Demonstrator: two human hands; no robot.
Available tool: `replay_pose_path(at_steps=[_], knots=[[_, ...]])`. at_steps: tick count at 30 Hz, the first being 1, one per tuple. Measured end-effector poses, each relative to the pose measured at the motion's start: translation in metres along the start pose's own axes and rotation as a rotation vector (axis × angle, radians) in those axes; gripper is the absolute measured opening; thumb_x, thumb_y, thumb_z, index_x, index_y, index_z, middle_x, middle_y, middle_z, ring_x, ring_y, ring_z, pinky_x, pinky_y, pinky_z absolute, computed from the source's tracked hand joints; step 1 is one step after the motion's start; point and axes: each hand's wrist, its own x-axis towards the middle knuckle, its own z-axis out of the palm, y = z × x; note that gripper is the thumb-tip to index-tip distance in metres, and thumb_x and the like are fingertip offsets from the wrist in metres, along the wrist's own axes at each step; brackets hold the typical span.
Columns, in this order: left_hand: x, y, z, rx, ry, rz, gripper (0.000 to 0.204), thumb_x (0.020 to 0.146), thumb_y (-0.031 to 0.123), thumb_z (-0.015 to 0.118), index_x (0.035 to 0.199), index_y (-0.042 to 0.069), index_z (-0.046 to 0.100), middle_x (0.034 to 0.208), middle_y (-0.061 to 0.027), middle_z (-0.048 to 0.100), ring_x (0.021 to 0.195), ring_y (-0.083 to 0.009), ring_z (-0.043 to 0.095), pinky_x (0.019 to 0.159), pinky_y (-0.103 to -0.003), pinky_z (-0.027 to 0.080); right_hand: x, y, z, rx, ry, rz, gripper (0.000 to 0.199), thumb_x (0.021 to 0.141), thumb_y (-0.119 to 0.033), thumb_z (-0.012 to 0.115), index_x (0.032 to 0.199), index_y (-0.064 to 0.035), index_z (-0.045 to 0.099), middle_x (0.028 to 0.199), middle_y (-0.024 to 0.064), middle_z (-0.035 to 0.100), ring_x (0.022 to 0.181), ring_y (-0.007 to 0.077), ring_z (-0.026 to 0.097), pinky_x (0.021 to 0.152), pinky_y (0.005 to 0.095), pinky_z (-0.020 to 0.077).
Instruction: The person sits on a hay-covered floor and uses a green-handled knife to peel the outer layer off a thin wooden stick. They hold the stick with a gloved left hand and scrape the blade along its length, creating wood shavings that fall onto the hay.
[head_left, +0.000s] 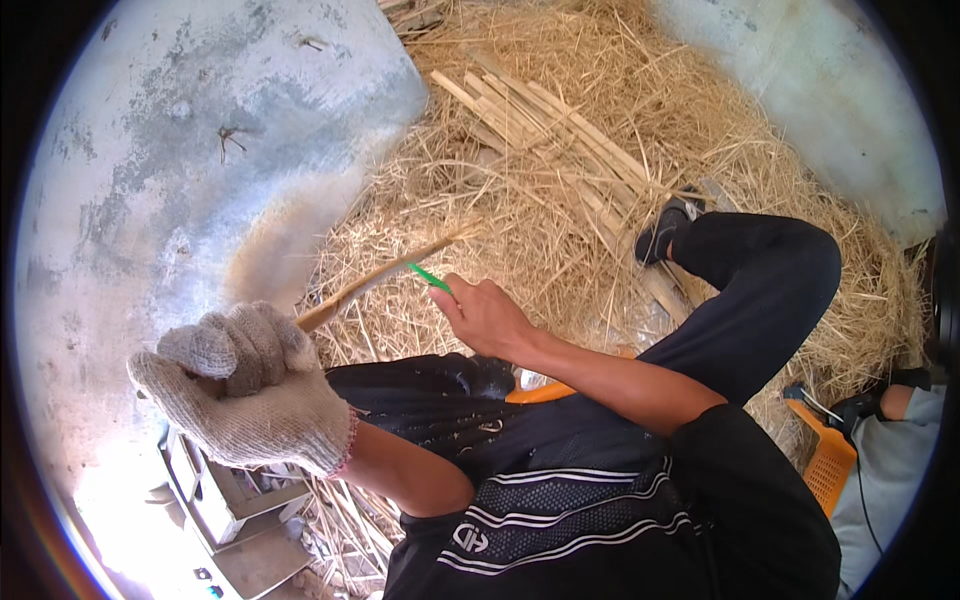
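My left hand (235, 385), in a knitted grey-white work glove, is closed round one end of a bamboo strip (375, 278). From the fist the strip slants up and to the right, and its far end looks frayed. My bare right hand (487, 318) grips a slim green tool (430, 276), whose tip meets the strip near its middle. Most of the tool is hidden in the fingers, so its kind does not show clearly.
Several split bamboo lengths (560, 125) lie on a thick bed of shavings (690, 110). A worn pale wall (150, 190) stands at the left, with a box-like wooden object (225, 505) below. At the right, another person's grey clothing (890, 480) shows beside an orange plastic seat (828, 465).
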Motion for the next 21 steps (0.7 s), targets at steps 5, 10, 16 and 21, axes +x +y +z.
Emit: replay_pose_path(at_steps=[5, 10, 16, 21], knots=[[-0.004, -0.001, 0.003, -0.028, -0.058, 0.018, 0.049, 0.104, 0.036, 0.036, 0.063, 0.011, 0.048, 0.044, 0.0031, 0.029, 0.032, -0.0066, 0.024, 0.026, -0.024, 0.022, 0.023, 0.09, 0.013, -0.225, 0.163, 0.131, 0.044, 0.102, -0.038, 0.039, 0.094, 0.0027, 0.055, 0.065, 0.0268, 0.06, 0.06, 0.0449, 0.06, 0.06, 0.0546, 0.0449], [-0.002, -0.002, 0.003, -0.021, -0.039, 0.033, 0.05, 0.105, 0.037, 0.035, 0.065, 0.011, 0.051, 0.045, 0.003, 0.032, 0.032, -0.0066, 0.022, 0.026, -0.024, 0.023, 0.018, 0.046, 0.005, 0.029, 0.017, 0.252, 0.046, 0.101, -0.038, 0.04, 0.092, 0.005, 0.055, 0.063, 0.0259, 0.058, 0.062, 0.044, 0.061, 0.065, 0.0539, 0.0494], [-0.002, -0.001, 0.006, -0.004, 0.031, -0.004, 0.05, 0.105, 0.037, 0.036, 0.064, 0.011, 0.049, 0.045, 0.0035, 0.03, 0.032, -0.0064, 0.022, 0.026, -0.024, 0.023, 0.012, 0.048, 0.021, -0.075, 0.142, 0.014, 0.046, 0.101, -0.041, 0.04, 0.094, 0.0014, 0.056, 0.068, 0.0247, 0.061, 0.059, 0.0444, 0.058, 0.058, 0.0511, 0.0436], [-0.001, -0.005, 0.004, -0.034, -0.06, 0.045, 0.049, 0.105, 0.036, 0.036, 0.064, 0.01, 0.048, 0.046, 0.0033, 0.029, 0.032, -0.0064, 0.023, 0.025, -0.024, 0.024, 0.02, 0.095, 0.016, -0.02, 0.033, 0.293, 0.053, 0.101, -0.044, 0.038, 0.09, 0.0039, 0.057, 0.083, 0.0297, 0.063, 0.078, 0.0457, 0.062, 0.073, 0.0531, 0.0439]])
